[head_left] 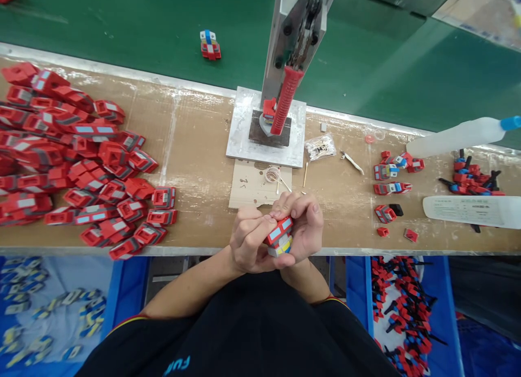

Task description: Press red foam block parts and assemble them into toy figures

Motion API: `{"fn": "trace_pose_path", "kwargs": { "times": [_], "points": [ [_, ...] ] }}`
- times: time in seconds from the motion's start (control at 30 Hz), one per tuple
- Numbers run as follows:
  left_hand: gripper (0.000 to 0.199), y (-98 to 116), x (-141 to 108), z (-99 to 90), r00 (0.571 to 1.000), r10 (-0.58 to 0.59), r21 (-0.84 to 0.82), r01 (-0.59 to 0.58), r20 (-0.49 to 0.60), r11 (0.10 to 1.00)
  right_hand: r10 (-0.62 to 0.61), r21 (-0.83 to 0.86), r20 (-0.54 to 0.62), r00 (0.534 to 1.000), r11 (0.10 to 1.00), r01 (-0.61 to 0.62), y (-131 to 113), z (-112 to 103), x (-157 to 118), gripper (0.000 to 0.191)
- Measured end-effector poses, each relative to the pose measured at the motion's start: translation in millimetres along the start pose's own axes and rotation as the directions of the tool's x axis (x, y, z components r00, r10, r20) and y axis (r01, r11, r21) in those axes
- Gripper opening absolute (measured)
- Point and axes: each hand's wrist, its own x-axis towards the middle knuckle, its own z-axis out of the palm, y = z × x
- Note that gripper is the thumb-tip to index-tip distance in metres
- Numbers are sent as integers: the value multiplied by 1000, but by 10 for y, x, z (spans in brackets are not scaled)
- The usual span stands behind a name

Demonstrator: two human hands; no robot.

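Close to the bench's front edge, my left hand (251, 237) and my right hand (303, 225) are both closed around one toy vehicle part (280, 233). Its upper section is red with pale blue windows; white, yellow and blue show below. The fingers of both hands meet over its top, and the palms hide much of its sides. Just beyond my hands lies a cardboard piece (240, 187) with a small round dish (272, 174) and cotton swabs on it. Behind that stands a hand press (285, 100) with a red handle, a red part under it.
Many red toy parts (93, 165) are heaped at the left. At right lie a swab bag (320, 146), red pieces (392, 188) and two plastic bottles (456, 138). Blue bins (126, 290) stand below the bench on both sides. One toy (210, 45) sits on the green belt (142, 29).
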Motion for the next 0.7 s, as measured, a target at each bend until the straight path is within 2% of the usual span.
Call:
{"fn": "trace_pose_path", "kwargs": {
  "times": [0.17, 0.3, 0.43, 0.53, 0.63, 0.7],
  "points": [
    [40, 77, 268, 61, 992, 36, 19, -39, 124, 999, 117, 133, 20, 993, 984, -118, -25, -97, 90, 42],
    [36, 109, 402, 112, 980, 25, 47, -35, 198, 998, 218, 142, 53, 974, 964, -224, 11, -180, 174, 44],
    [34, 105, 431, 123, 970, 1, 19, -6, 242, 1000, 239, 123, 31, 971, 963, -241, 51, -232, 208, 47],
    [35, 92, 392, 135, 979, 13, 10, -15, 205, 1000, 229, 95, 31, 973, 968, -231, 41, -233, 195, 47],
    [37, 65, 327, 158, 992, 28, 12, -30, 124, 999, 217, 72, 26, 976, 973, -219, 4, -192, 160, 47],
    [35, 44, 270, 161, 996, 40, 25, -42, 83, 999, 177, 56, 5, 984, 983, -177, -26, -151, 128, 46]
  ]
}}
